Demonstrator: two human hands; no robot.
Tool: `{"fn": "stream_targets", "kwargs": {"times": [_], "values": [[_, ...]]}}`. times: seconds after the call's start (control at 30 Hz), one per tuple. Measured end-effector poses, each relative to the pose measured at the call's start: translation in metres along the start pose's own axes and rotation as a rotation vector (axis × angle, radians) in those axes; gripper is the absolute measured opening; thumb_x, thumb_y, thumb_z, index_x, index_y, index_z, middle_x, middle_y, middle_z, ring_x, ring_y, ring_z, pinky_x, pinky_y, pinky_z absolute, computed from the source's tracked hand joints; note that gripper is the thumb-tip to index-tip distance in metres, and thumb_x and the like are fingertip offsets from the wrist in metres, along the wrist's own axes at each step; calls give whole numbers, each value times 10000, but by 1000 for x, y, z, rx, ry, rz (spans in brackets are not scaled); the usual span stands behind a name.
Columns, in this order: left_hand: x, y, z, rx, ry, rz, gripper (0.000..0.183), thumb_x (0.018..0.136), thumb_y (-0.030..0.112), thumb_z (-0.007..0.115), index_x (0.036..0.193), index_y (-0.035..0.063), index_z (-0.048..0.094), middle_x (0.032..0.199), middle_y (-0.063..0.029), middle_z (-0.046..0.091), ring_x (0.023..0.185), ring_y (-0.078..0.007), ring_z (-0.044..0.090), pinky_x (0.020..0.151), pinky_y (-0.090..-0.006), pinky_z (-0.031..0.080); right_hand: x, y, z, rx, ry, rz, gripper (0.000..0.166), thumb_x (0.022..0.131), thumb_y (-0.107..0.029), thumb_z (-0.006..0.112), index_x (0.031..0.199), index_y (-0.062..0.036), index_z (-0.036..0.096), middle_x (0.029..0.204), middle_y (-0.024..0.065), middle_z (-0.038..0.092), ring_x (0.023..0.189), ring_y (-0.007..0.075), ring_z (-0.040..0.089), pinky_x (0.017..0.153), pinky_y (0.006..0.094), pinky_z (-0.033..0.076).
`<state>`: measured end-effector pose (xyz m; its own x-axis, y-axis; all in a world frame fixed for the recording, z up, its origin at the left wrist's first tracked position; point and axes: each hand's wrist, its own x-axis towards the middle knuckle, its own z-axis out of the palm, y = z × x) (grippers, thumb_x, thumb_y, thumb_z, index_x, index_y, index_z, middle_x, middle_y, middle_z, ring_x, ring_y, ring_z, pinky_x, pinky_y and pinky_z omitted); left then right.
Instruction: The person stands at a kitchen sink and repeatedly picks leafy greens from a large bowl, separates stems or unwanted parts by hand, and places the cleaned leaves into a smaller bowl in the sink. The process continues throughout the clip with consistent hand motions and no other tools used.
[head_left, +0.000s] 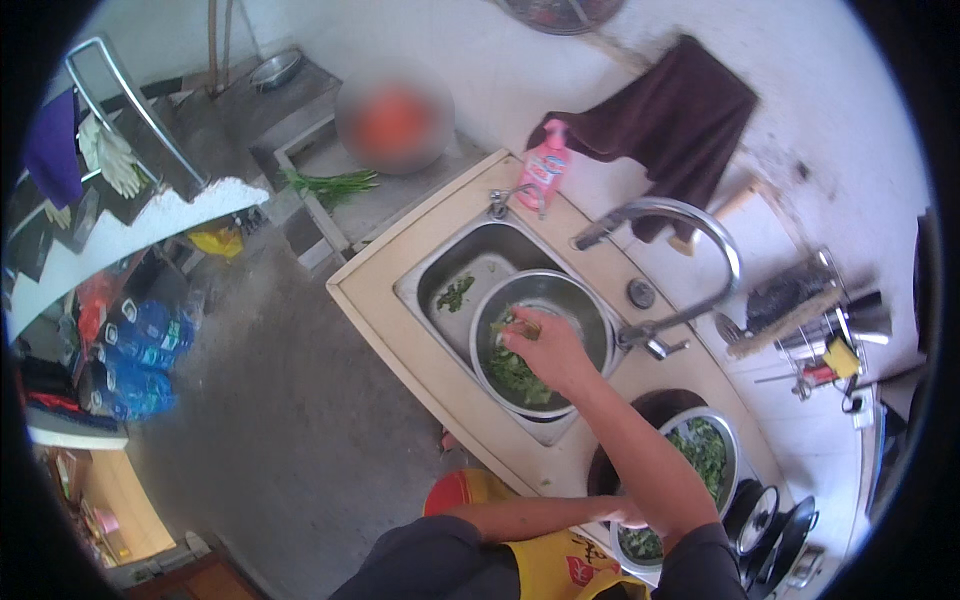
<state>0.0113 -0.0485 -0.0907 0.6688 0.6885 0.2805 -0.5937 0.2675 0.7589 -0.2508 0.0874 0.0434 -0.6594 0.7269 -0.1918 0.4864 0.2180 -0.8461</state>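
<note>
My right hand (547, 346) is over a round metal basin (592, 300), its fingers pinching a bit of leafy greens. More wet-looking leafy greens (517, 379) lie in this basin, which stands in the steel sink (431, 300). Crossing below my right forearm, my left arm ends with the left hand (624, 511) at the rim of a smaller metal bowl (637, 547) of greens; its fingers are largely hidden. Beside it, a larger metal bowl (733, 442) also holds chopped-looking greens. A clump of greens (455, 293) lies on the sink's bottom.
A curved chrome faucet (712, 221) arches over the counter, with a small tap (499, 202) and pink pump bottle (544, 172) at the far corner. Pot lids (757, 517) stand at right. Long green stalks (334, 187) lie on a ledge; large blue bottles (146, 337) stand at left.
</note>
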Motion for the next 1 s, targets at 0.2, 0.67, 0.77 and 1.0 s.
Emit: {"fn": "stream_targets", "kwargs": {"times": [0.2, 0.67, 0.77, 1.0], "values": [[-12, -56, 2, -867, -252, 150, 578, 1027, 264, 535, 1519, 52, 317, 1581, -102, 330, 1433, -265, 335, 1172, -412, 283, 79, 13, 32, 203, -177, 285, 599, 891, -143, 660, 1406, 86, 456, 1122, 160, 695, 738, 114, 602, 632, 241, 468], [16, 88, -15, -365, 214, -281, 344, 1055, 290, 418, 1007, 17, 622, 878, -107, 657, 782, -199, 635, 790, -365, 530, -231, 6, -217, 778, 542, 110, 429, 1078, -339, 348, 1185, 3, 584, 912, 164, 704, 508, 120, 505, 439, 227, 367], [27, 128, -35, -759, 260, -367, 274, 1056, 275, 410, 1058, 45, 558, 1141, -144, 618, 1008, -273, 613, 927, -501, 523, -307, 44, -225, 881, 898, 235, 442, 1077, -362, 350, 1208, -3, 572, 913, 157, 707, 559, 140, 558, 478, 256, 427], [18, 174, -68, -861, 270, -242, 317, 1071, 344, 386, 982, 93, 557, 1133, -170, 641, 1153, -351, 609, 1020, -647, 450, -348, 121, -175, 1502, 917, 281, 369, 1054, -422, 428, 1142, -109, 604, 837, 16, 561, 609, 98, 426, 468, 213, 327]]}}
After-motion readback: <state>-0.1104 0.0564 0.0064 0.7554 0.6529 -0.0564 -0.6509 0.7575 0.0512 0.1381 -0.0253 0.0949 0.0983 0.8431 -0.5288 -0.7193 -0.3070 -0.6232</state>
